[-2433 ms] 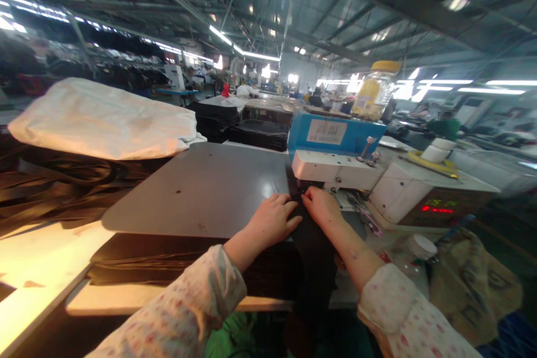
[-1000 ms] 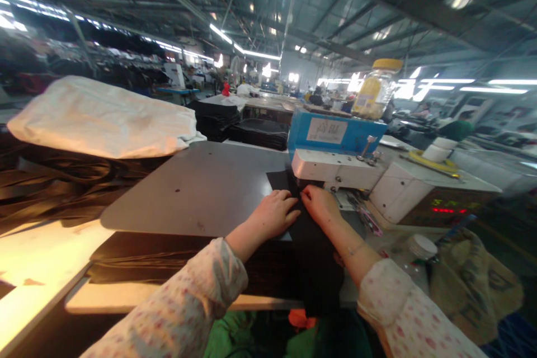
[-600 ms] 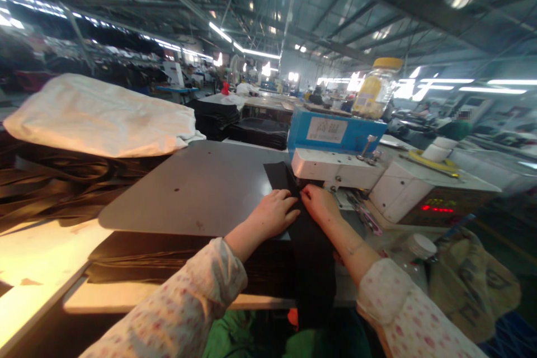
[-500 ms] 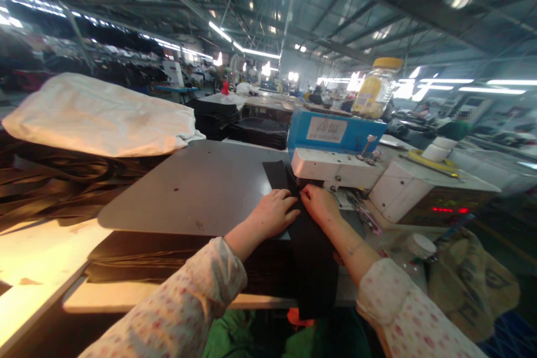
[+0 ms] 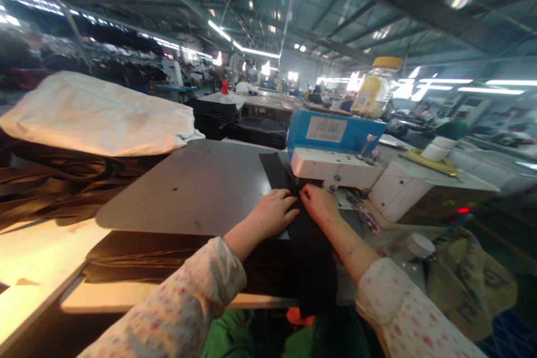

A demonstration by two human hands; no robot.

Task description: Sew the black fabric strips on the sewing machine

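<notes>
A long strip of black fabric [image 5: 311,257] runs from the table's near edge up under the white sewing machine head [image 5: 335,166] and out behind it. My left hand [image 5: 272,213] lies flat on the strip's left side, fingers stretched out and together. My right hand [image 5: 321,205] rests on the strip just right of it, with thumb and forefinger pinched at the cloth close to the needle. Both hands sit right in front of the machine head.
The grey work table [image 5: 197,190] spreads to the left. A white sack [image 5: 100,114] lies on dark fabric piles [image 5: 62,182] at far left. A blue box [image 5: 333,131] and yellow-lidded jar [image 5: 375,89] stand behind the machine. A control panel [image 5: 440,204] and bottle [image 5: 413,251] are at right.
The black strip has fed away from me through the machine; more of it now lies on the table behind the needle. Both hands have stayed in nearly the same place.
</notes>
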